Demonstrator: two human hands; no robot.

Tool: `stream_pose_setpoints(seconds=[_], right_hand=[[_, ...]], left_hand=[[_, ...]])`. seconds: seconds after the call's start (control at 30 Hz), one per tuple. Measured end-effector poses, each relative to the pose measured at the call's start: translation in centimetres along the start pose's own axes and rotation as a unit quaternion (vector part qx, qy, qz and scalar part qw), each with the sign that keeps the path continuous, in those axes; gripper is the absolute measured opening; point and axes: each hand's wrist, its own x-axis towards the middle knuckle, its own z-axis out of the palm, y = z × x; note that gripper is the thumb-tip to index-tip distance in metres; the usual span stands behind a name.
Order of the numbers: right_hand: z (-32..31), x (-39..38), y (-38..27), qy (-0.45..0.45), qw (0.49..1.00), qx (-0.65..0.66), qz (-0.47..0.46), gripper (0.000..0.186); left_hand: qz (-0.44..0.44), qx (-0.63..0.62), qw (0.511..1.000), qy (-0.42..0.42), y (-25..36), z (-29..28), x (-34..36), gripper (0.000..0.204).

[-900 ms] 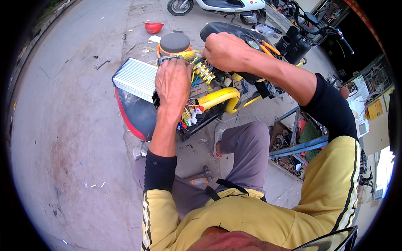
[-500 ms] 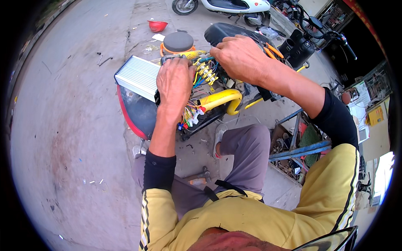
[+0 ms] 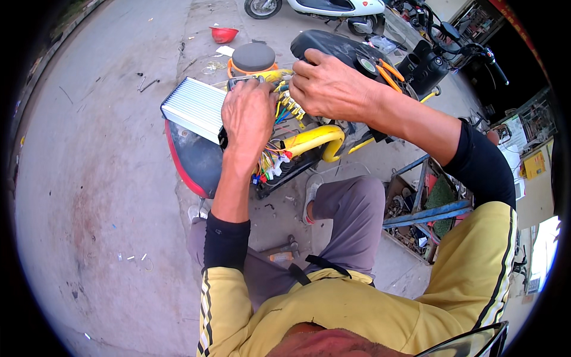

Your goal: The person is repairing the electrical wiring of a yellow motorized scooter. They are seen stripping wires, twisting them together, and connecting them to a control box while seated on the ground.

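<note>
I could not tell whether the left hand [image 3: 247, 116] and right hand [image 3: 327, 86] gripped anything, but a careless pull could loosen the blue wires [image 3: 282, 113] beside the yellow terminal block [image 3: 291, 105].

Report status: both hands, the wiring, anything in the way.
Left hand at the metal box's right end, grip unclear. Right hand at the yellow connector strip, fingertips hidden. Right hand blocks part of the strip.

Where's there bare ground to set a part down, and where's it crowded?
Widest bare patch: pavement, bordered by the red-edged black panel on the right and loose tools above; small scraps lie lower down. Crowded: around your left hand and right hand, with the finned silver box, yellow tube and wires; also the blue-barred bin.
</note>
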Motion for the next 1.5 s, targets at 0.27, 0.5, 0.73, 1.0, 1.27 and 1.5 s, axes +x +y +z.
stream_pose_setpoints(seconds=[0.27,0.5,0.73,1.0,1.27,1.5], right_hand=[[2.0,0.4,0.8,-0.028,0.977,0.187,0.098,0.013],[1.1,0.7,0.5,-0.080,0.959,0.220,0.161,0.017],[1.0,1.6,0.6,-0.123,0.920,0.285,0.239,0.017],[1.6,2.2,0.4,-0.145,0.844,0.388,0.342,0.029],[1.2,2.8,0.6,-0.146,0.778,0.454,0.410,0.029],[-0.3,1.1,3.2,-0.152,0.816,0.417,0.370,0.035]], left_hand=[[-0.002,0.009,1.000,-0.008,0.0,0.1,0.2,0.017],[0.006,0.006,1.000,-0.017,-0.1,0.2,0.2,0.016],[-0.001,0.013,0.999,-0.032,-0.1,0.1,0.2,0.016],[-0.001,0.013,0.999,-0.033,-0.2,0.2,0.1,0.015],[-0.002,0.004,0.999,-0.041,-0.4,0.0,0.0,0.015],[0.007,-0.020,0.999,-0.045,0.2,-0.6,0.3,0.024]])
